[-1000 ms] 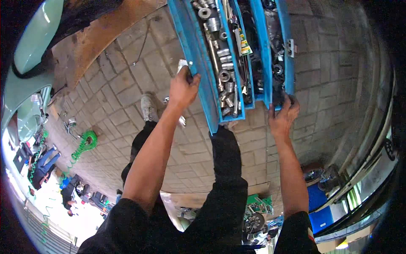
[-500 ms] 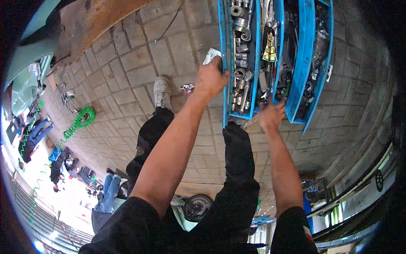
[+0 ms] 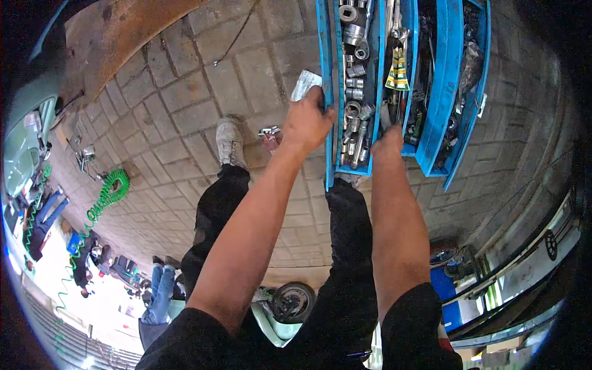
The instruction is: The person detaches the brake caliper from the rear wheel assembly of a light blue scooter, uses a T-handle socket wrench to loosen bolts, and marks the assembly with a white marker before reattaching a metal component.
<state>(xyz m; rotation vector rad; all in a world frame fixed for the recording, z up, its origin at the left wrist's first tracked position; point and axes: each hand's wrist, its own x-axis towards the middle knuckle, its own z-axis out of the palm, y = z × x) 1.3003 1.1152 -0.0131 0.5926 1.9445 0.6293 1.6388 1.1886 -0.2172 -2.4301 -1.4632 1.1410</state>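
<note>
My left hand (image 3: pixel 309 125) is closed on a pale flat packet (image 3: pixel 306 85) and rests against the left wall of a blue cantilever toolbox (image 3: pixel 327 61). The toolbox is spread open, with several long trays. My right hand (image 3: pixel 388 143) reaches down into the near end of a middle tray, its fingers curled and mostly hidden among the tools. Sockets (image 3: pixel 354 110) fill the tray between my hands. A yellow-and-green card (image 3: pixel 398 69) lies on ratchets and other hand tools beyond my right hand.
A small pile of metal pieces on a reddish cloth (image 3: pixel 270 137) lies on the paving beside my shoe (image 3: pixel 230 140). Further left are a coiled green air hose (image 3: pixel 116 185) and loose tools (image 3: pixel 84 159). A wheel (image 3: pixel 293 302) stands behind me. Other people (image 3: pixel 161 290) are at left.
My right hand has moved left and deeper into the middle tray from the tray's near edge. My left hand keeps its place at the toolbox wall with the packet.
</note>
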